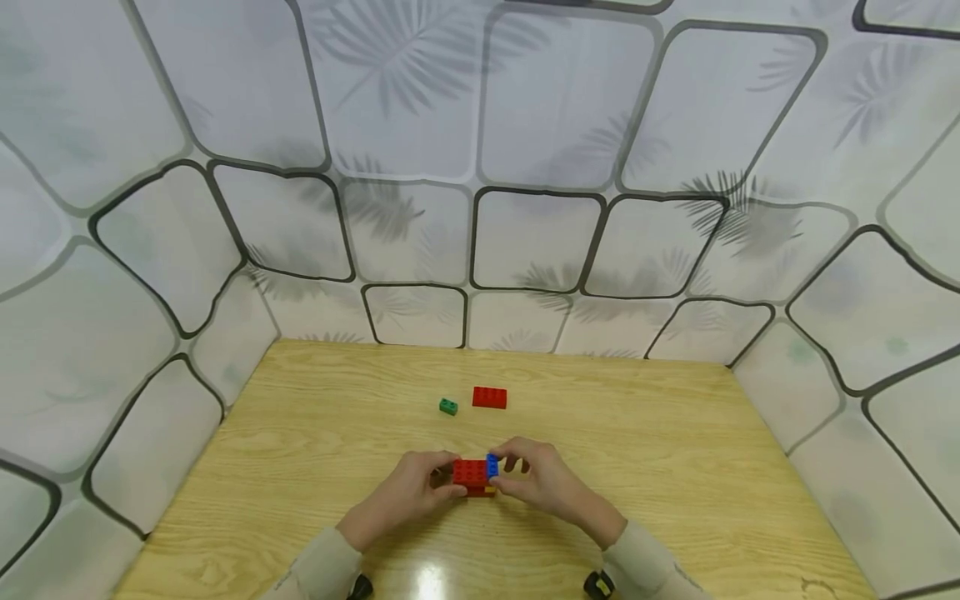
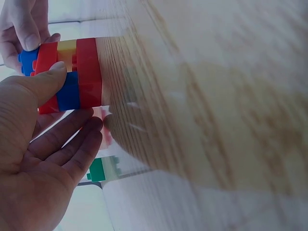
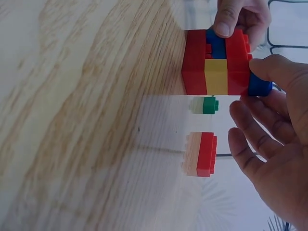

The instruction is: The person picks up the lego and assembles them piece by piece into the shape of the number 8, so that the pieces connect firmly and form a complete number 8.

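- I'm watching the L hand [image 1: 414,483] gripping the L end of the brick stack [image 1: 470,473], thumb on its near side.
- R hand [image 1: 546,479] is pinching the sm. blue top brick [image 1: 492,467] at the stack's R end, thumb & index on opp. sides; its other fingers are hanging loose.
- Stack is standing upright on the table [image 1: 637,433], btwn both hands.
- Via R wrist cam I'm seeing layers: base red brick [image 3: 194,62] is touching the table; yellow brick [image 3: 216,77] & blue mid brick [image 3: 217,45] are sitting on it; upper red brick [image 3: 237,62] is covering those.
- Beyond the stack, green brick [image 1: 448,407] & spare red brick [image 1: 490,397] are lying near e/o, not touching.
- Patterned backdrop [image 1: 536,242] is rising behind.
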A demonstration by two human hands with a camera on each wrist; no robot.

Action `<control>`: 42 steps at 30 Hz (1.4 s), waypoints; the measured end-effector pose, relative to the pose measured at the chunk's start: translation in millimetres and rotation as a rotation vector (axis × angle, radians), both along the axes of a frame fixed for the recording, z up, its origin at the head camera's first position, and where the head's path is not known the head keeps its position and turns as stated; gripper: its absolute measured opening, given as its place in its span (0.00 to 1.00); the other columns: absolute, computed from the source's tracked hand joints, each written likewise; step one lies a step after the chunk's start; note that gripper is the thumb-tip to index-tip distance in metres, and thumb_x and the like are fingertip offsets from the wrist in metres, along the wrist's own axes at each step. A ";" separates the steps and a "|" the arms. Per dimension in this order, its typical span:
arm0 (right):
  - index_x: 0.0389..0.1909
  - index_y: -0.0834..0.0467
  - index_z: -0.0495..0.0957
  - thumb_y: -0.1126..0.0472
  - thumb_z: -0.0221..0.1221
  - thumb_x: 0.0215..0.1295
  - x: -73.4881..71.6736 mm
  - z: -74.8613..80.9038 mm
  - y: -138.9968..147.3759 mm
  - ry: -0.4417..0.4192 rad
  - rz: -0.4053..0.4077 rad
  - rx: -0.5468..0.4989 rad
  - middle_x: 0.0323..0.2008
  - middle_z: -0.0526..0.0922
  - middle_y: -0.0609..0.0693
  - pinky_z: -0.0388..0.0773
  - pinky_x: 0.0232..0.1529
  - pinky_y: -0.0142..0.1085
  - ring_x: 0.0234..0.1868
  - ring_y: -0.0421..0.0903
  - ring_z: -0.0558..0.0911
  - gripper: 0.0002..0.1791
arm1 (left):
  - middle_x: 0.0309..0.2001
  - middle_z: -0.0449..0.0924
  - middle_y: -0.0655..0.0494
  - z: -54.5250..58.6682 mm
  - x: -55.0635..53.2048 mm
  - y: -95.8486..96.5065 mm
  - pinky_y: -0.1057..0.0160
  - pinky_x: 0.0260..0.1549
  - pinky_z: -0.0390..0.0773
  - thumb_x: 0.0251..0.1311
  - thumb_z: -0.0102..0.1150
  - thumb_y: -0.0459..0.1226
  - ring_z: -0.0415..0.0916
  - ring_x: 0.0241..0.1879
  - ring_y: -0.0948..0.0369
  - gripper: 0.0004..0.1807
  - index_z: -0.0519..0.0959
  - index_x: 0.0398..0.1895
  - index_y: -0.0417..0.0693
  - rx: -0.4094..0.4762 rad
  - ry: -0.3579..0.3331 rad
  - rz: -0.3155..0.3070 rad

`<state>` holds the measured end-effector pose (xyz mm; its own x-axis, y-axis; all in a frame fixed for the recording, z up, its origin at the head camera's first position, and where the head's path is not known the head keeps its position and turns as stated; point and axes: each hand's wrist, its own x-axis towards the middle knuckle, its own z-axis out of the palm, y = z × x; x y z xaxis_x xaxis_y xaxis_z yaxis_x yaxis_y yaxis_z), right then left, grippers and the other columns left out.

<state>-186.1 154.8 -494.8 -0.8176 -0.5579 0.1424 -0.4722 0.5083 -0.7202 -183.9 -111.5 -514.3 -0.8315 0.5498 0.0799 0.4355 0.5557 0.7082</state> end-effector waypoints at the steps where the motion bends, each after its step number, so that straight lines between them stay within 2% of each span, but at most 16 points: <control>1: 0.59 0.60 0.83 0.57 0.69 0.70 0.1 0.0 -0.1 0.004 0.001 0.007 0.50 0.89 0.47 0.80 0.42 0.31 0.42 0.41 0.83 0.20 | 0.47 0.89 0.54 -0.2 0.0 -0.1 0.67 0.40 0.82 0.70 0.68 0.45 0.82 0.42 0.65 0.19 0.84 0.57 0.44 -0.001 0.001 -0.001; 6: 0.57 0.59 0.84 0.57 0.70 0.70 -0.3 2.0 -1.4 0.008 0.011 0.025 0.49 0.89 0.49 0.80 0.41 0.31 0.42 0.44 0.84 0.19 | 0.48 0.89 0.55 -1.7 -0.4 -0.8 0.67 0.41 0.82 0.71 0.68 0.45 0.83 0.43 0.65 0.20 0.84 0.58 0.44 0.002 -0.005 -0.001; 10: 0.56 0.59 0.84 0.57 0.70 0.69 -1.9 5.0 -0.8 -0.037 0.014 0.012 0.50 0.89 0.51 0.81 0.40 0.31 0.42 0.46 0.85 0.18 | 0.48 0.89 0.54 -3.4 -0.5 -0.8 0.67 0.41 0.82 0.71 0.67 0.46 0.83 0.43 0.65 0.20 0.84 0.59 0.44 0.007 0.001 -0.004; 17: 0.56 0.58 0.84 0.58 0.71 0.68 -2.9 6.5 -0.4 -0.093 0.005 0.001 0.51 0.89 0.51 0.81 0.38 0.30 0.41 0.42 0.85 0.17 | 0.46 0.89 0.55 -5.1 -1.3 -0.5 0.68 0.40 0.82 0.70 0.68 0.46 0.82 0.41 0.68 0.19 0.85 0.57 0.45 0.009 0.017 -0.006; 22: 0.56 0.58 0.84 0.59 0.71 0.68 -2.0 6.2 -1.0 -0.088 -0.002 0.003 0.51 0.89 0.51 0.81 0.36 0.30 0.39 0.36 0.84 0.18 | 0.46 0.89 0.56 -5.0 -1.4 -0.4 0.68 0.38 0.81 0.70 0.69 0.45 0.79 0.39 0.70 0.19 0.85 0.57 0.45 0.010 0.022 -0.010; 34: 0.54 0.55 0.84 0.58 0.72 0.66 -2.1 3.7 -1.4 -0.106 -0.026 0.017 0.45 0.88 0.44 0.79 0.40 0.30 0.40 0.36 0.83 0.17 | 0.45 0.89 0.56 -3.4 0.5 0.4 0.68 0.39 0.81 0.70 0.69 0.44 0.80 0.40 0.68 0.17 0.85 0.56 0.46 0.020 0.014 -0.004; 42: 0.55 0.54 0.84 0.58 0.71 0.67 -3.7 1.8 -0.9 -0.090 -0.002 0.023 0.46 0.87 0.43 0.79 0.41 0.30 0.41 0.35 0.82 0.17 | 0.46 0.89 0.57 -3.9 1.1 -0.4 0.67 0.40 0.81 0.69 0.69 0.46 0.81 0.41 0.68 0.19 0.85 0.57 0.46 0.030 0.007 -0.002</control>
